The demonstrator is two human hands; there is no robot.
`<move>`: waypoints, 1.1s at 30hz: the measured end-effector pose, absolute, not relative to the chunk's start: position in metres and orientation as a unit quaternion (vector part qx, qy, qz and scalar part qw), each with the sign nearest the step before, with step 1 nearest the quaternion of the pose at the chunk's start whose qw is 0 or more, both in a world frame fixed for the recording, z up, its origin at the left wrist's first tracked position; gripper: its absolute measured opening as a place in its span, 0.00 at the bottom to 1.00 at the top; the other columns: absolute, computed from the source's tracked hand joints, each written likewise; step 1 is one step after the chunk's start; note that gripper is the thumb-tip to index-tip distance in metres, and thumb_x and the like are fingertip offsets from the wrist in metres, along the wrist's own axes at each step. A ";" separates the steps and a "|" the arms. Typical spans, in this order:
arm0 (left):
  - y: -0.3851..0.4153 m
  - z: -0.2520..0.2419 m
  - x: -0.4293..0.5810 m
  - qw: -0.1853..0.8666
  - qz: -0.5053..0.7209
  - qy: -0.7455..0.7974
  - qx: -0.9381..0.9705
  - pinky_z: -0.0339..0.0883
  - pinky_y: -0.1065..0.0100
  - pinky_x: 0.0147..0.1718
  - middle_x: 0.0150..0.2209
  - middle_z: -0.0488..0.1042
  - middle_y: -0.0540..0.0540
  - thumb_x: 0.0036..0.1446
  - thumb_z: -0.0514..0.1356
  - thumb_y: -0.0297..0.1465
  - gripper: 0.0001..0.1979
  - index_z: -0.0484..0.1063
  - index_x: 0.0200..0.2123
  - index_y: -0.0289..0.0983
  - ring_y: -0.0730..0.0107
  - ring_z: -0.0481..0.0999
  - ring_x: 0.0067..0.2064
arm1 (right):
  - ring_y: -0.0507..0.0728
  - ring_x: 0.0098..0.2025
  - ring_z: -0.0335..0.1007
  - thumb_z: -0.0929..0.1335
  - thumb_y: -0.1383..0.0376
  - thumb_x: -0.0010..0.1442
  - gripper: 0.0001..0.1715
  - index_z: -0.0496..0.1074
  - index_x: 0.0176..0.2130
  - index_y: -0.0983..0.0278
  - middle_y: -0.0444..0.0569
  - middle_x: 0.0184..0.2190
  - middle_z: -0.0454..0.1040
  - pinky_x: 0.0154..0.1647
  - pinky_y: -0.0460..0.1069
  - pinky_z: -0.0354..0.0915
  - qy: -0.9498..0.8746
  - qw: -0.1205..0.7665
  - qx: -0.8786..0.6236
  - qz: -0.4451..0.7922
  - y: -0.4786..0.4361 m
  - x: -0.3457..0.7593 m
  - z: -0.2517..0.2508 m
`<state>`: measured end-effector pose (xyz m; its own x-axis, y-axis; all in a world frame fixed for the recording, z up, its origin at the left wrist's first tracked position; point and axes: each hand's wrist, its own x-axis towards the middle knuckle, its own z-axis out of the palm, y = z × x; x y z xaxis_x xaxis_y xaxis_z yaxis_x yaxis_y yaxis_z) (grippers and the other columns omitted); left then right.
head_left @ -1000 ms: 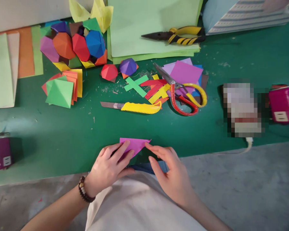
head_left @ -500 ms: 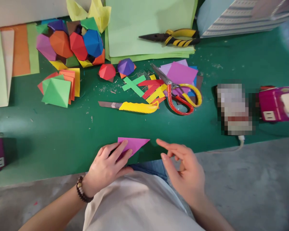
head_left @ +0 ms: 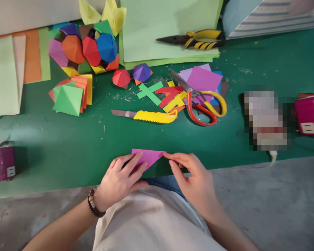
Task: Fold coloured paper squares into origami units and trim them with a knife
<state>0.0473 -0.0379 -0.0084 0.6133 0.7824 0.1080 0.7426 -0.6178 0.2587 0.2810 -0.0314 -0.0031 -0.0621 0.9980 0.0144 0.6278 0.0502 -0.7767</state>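
A purple sheet of paper point(head_left: 152, 157), folded into a triangle, lies near the front edge of the green table. The fingers of my left hand point(head_left: 122, 174) are spread over its left part and press it flat, hiding that part. My right hand point(head_left: 192, 177) reaches in from the right, its index fingertip touching the triangle's pointed right corner. The right thumb stays apart from that finger, so this hand is open. Beyond the paper lies a yellow utility knife point(head_left: 154, 116) with its blade out, pointing left.
Red-and-yellow-handled scissors point(head_left: 189, 91) rest on purple paper squares point(head_left: 204, 78) beside coloured strips point(head_left: 150, 93). Pliers point(head_left: 191, 39) lie on green sheets point(head_left: 151, 31). Folded paper shapes point(head_left: 73, 48) and coloured squares point(head_left: 69, 99) stand left. A blurred phone-like object point(head_left: 267, 120) lies right.
My right hand has moved left, and its index fingertip now meets the paper's corner. My left hand stays on the paper. The whole view has shifted slightly.
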 end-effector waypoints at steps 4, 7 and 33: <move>-0.039 -0.008 0.047 0.108 0.104 0.428 0.891 0.66 0.59 0.49 0.58 0.72 0.41 0.59 0.61 0.45 0.23 0.73 0.54 0.41 0.56 0.69 0.54 | 0.54 0.36 0.76 0.66 0.69 0.64 0.08 0.71 0.42 0.57 0.46 0.37 0.80 0.33 0.49 0.74 -0.687 0.315 -0.598 0.267 -0.028 0.281 -0.007; -0.039 -0.008 0.046 0.116 0.109 0.430 0.889 0.65 0.59 0.50 0.57 0.72 0.41 0.60 0.61 0.45 0.22 0.73 0.53 0.41 0.56 0.69 0.54 | 0.53 0.34 0.75 0.67 0.70 0.63 0.08 0.71 0.41 0.58 0.46 0.36 0.80 0.32 0.49 0.73 -0.690 0.316 -0.600 0.252 -0.027 0.280 -0.010; -0.037 -0.008 0.046 0.131 0.114 0.432 0.885 0.64 0.58 0.49 0.57 0.72 0.45 0.61 0.59 0.45 0.22 0.71 0.56 0.43 0.56 0.67 0.54 | 0.49 0.24 0.66 0.68 0.71 0.63 0.09 0.71 0.30 0.64 0.42 0.21 0.69 0.25 0.46 0.58 -0.839 0.256 -0.472 0.086 -0.007 0.283 -0.021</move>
